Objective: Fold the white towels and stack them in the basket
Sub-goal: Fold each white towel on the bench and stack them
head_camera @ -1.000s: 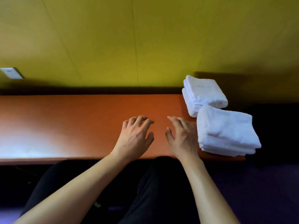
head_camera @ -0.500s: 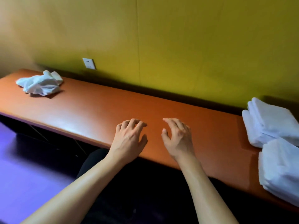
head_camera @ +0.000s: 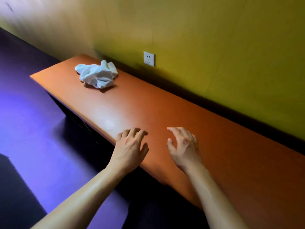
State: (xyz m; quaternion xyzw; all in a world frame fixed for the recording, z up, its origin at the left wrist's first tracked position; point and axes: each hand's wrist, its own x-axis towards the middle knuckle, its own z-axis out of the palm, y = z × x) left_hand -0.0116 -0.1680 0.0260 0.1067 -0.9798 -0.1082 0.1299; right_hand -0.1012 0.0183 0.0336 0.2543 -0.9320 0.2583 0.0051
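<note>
I see left hand [head_camera: 130, 149], right hand [head_camera: 184, 147] loosely spread, empty, at near edge of long orange wooden table [head_camera: 165, 104]; crumpled white cloth towel [head_camera: 97, 74] near far end, bare tabletop between.

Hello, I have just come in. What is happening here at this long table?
A person is at an orange table set against a yellow wall, with both hands empty. The left hand and the right hand hover or rest at the near edge with loosely curled fingers, holding nothing. One crumpled white towel lies unfolded at the far left end, out of their touch. A wall socket is behind it. No basket is in view, so folding this towel has not yet begun.
</note>
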